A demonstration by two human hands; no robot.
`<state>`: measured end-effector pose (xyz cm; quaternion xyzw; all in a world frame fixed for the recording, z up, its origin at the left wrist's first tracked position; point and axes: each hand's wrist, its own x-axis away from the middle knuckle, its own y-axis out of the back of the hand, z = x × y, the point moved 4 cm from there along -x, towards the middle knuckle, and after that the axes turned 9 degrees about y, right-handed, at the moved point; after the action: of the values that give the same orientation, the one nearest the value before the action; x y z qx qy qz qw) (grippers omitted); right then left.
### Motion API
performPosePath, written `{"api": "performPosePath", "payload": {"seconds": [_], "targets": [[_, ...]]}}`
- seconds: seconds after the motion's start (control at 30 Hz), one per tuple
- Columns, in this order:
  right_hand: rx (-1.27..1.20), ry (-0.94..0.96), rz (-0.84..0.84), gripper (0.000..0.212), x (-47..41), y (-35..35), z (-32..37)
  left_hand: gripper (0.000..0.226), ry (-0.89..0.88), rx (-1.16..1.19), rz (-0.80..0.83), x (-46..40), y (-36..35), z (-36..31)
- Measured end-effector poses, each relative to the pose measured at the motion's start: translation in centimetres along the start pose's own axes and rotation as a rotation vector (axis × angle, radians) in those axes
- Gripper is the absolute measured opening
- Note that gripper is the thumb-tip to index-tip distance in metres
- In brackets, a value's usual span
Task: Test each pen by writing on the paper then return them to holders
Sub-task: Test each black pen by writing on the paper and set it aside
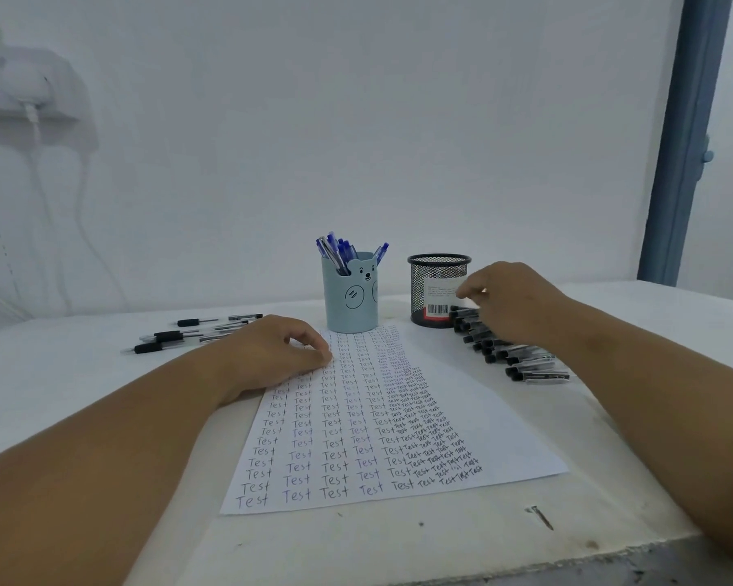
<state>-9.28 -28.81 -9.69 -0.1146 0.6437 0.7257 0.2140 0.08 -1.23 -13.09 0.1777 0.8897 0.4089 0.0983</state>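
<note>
- Table: white top, worn along the near edge; carries everything noted below.
- Paper: one sheet at the table's middle, running from the near edge toward the holders, filled with columns of "Test". Thin and limp; judged to slide unless pinned.
- Left hand: rests on the sheet's far-left corner, fingers loosely curled, holding nothing; it looks to be pinning the paper.
- Right hand: hovers over the far end of the black pen row, fingers bent downward. Cannot tell whether it already pinches a pen; the fingertips are hidden behind the knuckles.
- Blue bear holder: stands at the sheet's far edge, with blue pens upright inside.
- Black mesh holder: just right of the blue one; looks empty, though its inside is only partly seen.
- Black pen row: many capped pens side by side along the table's right side, directly beneath and near of the right hand.
- Three black pens: lie toward the left edge, well apart from the row.
- Handling judgement: pens are light, stiff, smooth and apt to roll; best pinched mid-barrel, lifting one clear of its neighbours.
</note>
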Motion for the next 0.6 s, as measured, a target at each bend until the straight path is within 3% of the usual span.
{"api": "performPosePath", "payload": {"seconds": [0.1, 0.27, 0.43, 0.6], "targets": [[-0.116, 0.148, -0.08, 0.029, 0.3, -0.3, 3.0, 0.012, -0.048, 0.015, -0.056, -0.4, 0.4, 0.3], [-0.289, 0.432, 0.095, 0.023, 2.6, -2.4, 8.6, 0.01, -0.095, -0.041, -0.238, -2.2, 2.4, 2.7], [-0.271, 0.485, 0.201, 0.026, 3.0, -3.9, 10.1, 0.035, 0.101, -0.225, -0.299, -3.7, 4.3, 5.7], [-0.289, 0.483, 0.222, 0.024, 3.0, -4.3, 10.1, 0.032, 0.167, -0.3, -0.248, -4.0, 4.3, 6.7]]}}
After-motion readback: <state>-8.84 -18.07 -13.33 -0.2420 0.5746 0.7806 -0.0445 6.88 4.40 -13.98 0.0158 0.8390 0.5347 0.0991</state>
